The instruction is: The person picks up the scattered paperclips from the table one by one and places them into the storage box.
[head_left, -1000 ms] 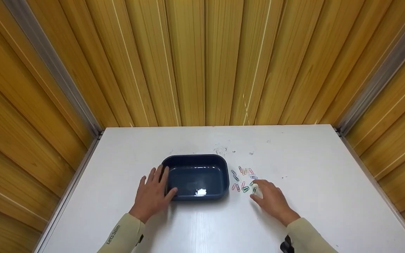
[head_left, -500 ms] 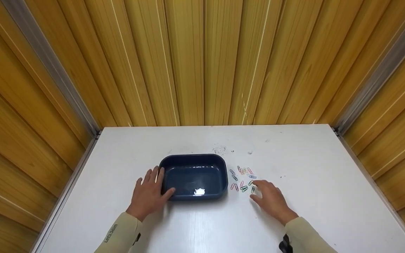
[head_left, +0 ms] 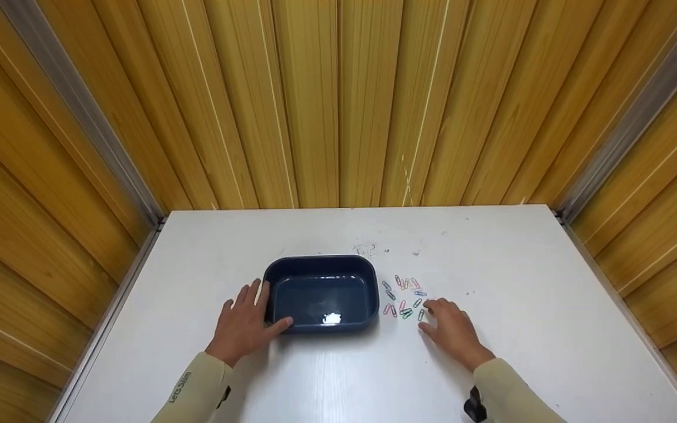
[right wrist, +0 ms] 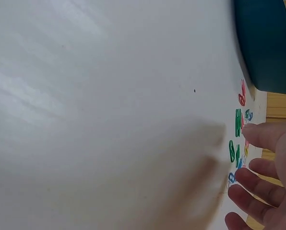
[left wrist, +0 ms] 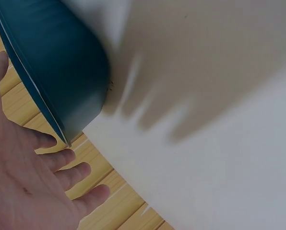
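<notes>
A dark blue rectangular dish (head_left: 322, 326) stands on the white table, its inside bare and shiny. At its left side is my left hand (head_left: 243, 326), fingers spread along the outer wall and thumb by the near rim. In the left wrist view that hand's palm (left wrist: 28, 177) shows with nothing in it. Several coloured paper clips (head_left: 406, 313) lie scattered just right of the dish. Over their right edge hovers my right hand (head_left: 453, 330), thumb and index finger apart, holding nothing. The right wrist view shows green paper clips (right wrist: 237, 122) beyond the thumb.
The white table (head_left: 338, 382) reaches back to a wall of wood-patterned panels (head_left: 338, 106). Similar panels with grey metal posts (head_left: 97, 123) stand at both sides. Small dark marks (head_left: 368, 249) dot the table behind the dish.
The left hand shifts slightly left, its fingers a little further off the dish's rim. The right hand stays almost still beside the paper clips. The whole view drifts slightly.
</notes>
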A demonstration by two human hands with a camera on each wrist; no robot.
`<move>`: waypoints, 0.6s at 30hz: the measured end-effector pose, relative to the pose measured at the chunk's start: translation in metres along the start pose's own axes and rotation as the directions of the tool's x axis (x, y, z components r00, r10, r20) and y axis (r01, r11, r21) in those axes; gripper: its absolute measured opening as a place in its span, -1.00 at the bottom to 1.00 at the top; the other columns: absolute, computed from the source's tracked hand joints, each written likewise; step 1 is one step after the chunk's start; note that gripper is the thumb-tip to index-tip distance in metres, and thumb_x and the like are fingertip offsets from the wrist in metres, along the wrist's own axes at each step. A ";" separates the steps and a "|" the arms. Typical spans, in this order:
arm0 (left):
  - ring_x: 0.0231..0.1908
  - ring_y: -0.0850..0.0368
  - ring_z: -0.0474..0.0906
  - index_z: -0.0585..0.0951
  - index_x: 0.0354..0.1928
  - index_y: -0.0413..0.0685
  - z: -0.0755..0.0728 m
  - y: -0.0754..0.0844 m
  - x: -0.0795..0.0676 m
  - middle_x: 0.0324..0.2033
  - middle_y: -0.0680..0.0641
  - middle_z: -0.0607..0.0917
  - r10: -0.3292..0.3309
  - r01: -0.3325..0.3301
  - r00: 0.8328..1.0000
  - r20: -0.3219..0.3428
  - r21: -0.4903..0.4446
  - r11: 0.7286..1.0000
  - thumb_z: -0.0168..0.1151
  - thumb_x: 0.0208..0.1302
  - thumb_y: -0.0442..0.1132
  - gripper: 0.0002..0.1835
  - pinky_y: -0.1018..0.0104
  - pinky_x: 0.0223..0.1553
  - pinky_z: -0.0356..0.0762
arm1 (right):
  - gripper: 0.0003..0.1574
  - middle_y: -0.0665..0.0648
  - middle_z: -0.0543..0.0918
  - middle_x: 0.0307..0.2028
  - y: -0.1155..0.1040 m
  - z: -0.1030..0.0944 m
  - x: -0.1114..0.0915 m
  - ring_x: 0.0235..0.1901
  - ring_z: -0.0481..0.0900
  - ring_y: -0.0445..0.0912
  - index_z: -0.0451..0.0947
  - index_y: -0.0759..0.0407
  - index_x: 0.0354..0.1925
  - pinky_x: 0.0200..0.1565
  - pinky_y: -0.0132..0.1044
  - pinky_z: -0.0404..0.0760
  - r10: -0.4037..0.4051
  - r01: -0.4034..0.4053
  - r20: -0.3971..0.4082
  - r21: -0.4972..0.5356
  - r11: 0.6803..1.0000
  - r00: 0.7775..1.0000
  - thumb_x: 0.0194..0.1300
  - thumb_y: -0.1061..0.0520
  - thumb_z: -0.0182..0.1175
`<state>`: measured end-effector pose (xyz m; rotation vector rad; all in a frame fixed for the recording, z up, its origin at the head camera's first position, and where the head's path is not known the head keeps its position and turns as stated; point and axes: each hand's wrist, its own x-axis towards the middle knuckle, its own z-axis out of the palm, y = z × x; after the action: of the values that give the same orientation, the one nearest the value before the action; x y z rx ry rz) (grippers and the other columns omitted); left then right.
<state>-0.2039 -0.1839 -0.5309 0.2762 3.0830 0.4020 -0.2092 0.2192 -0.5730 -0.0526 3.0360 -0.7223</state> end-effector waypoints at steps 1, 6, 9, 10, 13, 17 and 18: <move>0.44 -0.24 0.12 0.15 0.47 -0.17 0.001 0.000 0.000 0.45 -0.26 0.19 -0.003 0.003 1.000 0.005 0.002 1.000 0.02 0.16 0.48 0.06 -0.33 0.30 0.16 | -0.42 0.13 0.63 -0.03 0.000 -0.001 0.000 0.03 0.55 0.04 0.52 0.21 0.13 0.12 0.05 0.47 0.001 -0.001 0.001 -0.002 1.000 1.000 0.16 0.09 0.38; 0.43 -0.25 0.14 0.15 0.47 -0.16 0.003 -0.001 0.000 0.46 -0.25 0.19 -0.016 0.016 0.999 0.028 0.011 1.000 0.01 0.15 0.49 0.07 -0.33 0.29 0.18 | -0.46 0.13 0.63 -0.05 0.002 -0.001 0.000 0.01 0.55 0.05 0.54 0.21 0.08 0.08 0.04 0.49 -0.001 0.001 0.004 -0.015 1.000 1.000 0.14 0.10 0.39; 0.43 -0.25 0.13 0.13 0.48 -0.17 0.003 -0.002 0.000 0.46 -0.26 0.18 -0.021 0.021 0.999 0.037 -0.002 1.000 0.02 0.15 0.48 0.08 -0.32 0.30 0.17 | -0.48 0.13 0.63 -0.07 0.003 0.000 0.001 -0.03 0.55 0.03 0.56 0.20 0.06 0.06 0.03 0.49 -0.001 0.001 0.000 -0.024 1.000 1.000 0.13 0.10 0.40; 0.43 -0.25 0.13 0.12 0.48 -0.18 0.003 -0.002 0.000 0.46 -0.26 0.17 -0.022 0.023 0.999 0.036 -0.006 1.000 0.03 0.15 0.48 0.08 -0.32 0.30 0.17 | -0.48 0.13 0.63 -0.08 0.003 0.000 0.002 -0.04 0.55 0.03 0.56 0.21 0.06 0.05 0.02 0.49 -0.003 0.003 0.000 -0.027 1.000 1.000 0.13 0.10 0.40; 0.43 -0.24 0.14 0.12 0.47 -0.21 0.002 -0.003 0.000 0.46 -0.27 0.18 -0.028 0.028 0.999 0.033 -0.011 1.000 0.04 0.14 0.49 0.10 -0.31 0.30 0.17 | -0.49 0.13 0.62 -0.09 0.005 0.002 0.004 -0.06 0.55 0.03 0.57 0.21 0.05 0.04 0.02 0.50 -0.008 0.008 -0.001 -0.035 0.999 1.000 0.13 0.10 0.40; 0.42 -0.23 0.15 0.14 0.47 -0.22 0.002 -0.004 0.001 0.45 -0.27 0.19 -0.021 0.021 0.999 0.027 -0.003 1.000 0.03 0.13 0.50 0.11 -0.30 0.29 0.20 | -0.49 0.15 0.62 -0.08 0.007 0.004 0.006 -0.03 0.55 0.06 0.57 0.23 0.04 0.04 0.03 0.49 -0.007 0.006 -0.007 -0.036 0.999 1.000 0.12 0.10 0.39; 0.42 -0.23 0.15 0.15 0.46 -0.22 0.002 -0.004 0.001 0.45 -0.26 0.20 -0.018 0.018 0.999 0.027 -0.004 1.000 0.04 0.13 0.50 0.10 -0.29 0.29 0.20 | -0.50 0.16 0.62 -0.08 0.007 0.004 0.007 -0.03 0.55 0.06 0.58 0.23 0.03 0.03 0.04 0.49 -0.006 0.006 -0.008 -0.036 0.999 1.000 0.12 0.10 0.39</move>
<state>-0.2058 -0.1867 -0.5339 0.2512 3.0553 0.4001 -0.2159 0.2234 -0.5804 -0.0589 3.0582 -0.6699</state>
